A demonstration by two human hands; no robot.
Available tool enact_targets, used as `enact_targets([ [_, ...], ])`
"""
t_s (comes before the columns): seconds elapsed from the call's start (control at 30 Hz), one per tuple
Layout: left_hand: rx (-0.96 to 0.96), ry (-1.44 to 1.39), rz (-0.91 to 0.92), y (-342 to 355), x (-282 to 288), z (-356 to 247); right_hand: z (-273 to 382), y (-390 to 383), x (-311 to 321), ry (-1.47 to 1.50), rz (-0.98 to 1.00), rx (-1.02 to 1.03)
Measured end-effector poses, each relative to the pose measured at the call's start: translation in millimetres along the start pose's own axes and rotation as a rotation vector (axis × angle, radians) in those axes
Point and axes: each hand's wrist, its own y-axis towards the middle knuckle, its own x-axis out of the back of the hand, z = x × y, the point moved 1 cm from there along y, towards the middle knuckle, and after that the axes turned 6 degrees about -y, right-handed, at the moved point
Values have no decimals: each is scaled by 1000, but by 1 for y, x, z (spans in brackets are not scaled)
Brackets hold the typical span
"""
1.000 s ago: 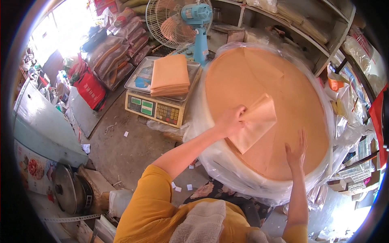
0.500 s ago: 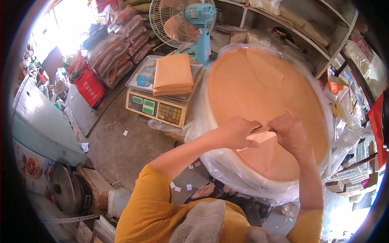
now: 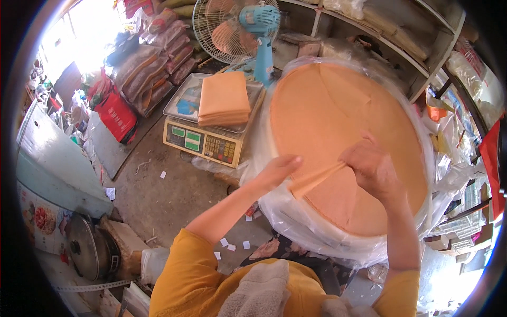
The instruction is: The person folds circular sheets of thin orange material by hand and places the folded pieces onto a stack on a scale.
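Note:
In front of me lies a wide round stack of thin orange sheets (image 3: 327, 111), wrapped about its side with clear plastic (image 3: 288, 227). My right hand (image 3: 369, 166) pinches the top sheet (image 3: 319, 179) near the middle of the stack. From those fingers the sheet runs in a raised crease to the stack's near left edge. My left hand (image 3: 280, 170) hovers by that left edge, fingers stretched out and holding nothing. Left of the stack, folded orange sheets (image 3: 224, 98) rest in a pile on the metal tray of a digital scale (image 3: 198, 140).
A blue fan (image 3: 261, 45) stands behind the scale. Shelves (image 3: 369, 29) holding bagged goods run along the back right. Filled sacks (image 3: 142, 68) and a red bag (image 3: 117, 116) are at the far left. A lidded pan (image 3: 87, 248) sits at lower left.
My left hand has let go of the sheet and moved left, away from my right hand. The sheet's left part has dropped into a crease; my right hand still pinches it.

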Motion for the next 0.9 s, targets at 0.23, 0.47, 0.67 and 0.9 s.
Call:
enact_targets([
  [0.23, 17, -398, 16, -22, -27, 27, 20, -2, -24, -204, -199, -276],
  [0.47, -134, -396, -178, -15, -41, 12, 22, 2, -51, 563, -333, -811],
  [0.67, -505, -618, -318, -6, 2, -5, 18, -18, -80, 995, -399, -880],
  [0.9, -502, -256, -537, 22, 191, -112, 14, -118, -77, 1078, -212, -1095],
])
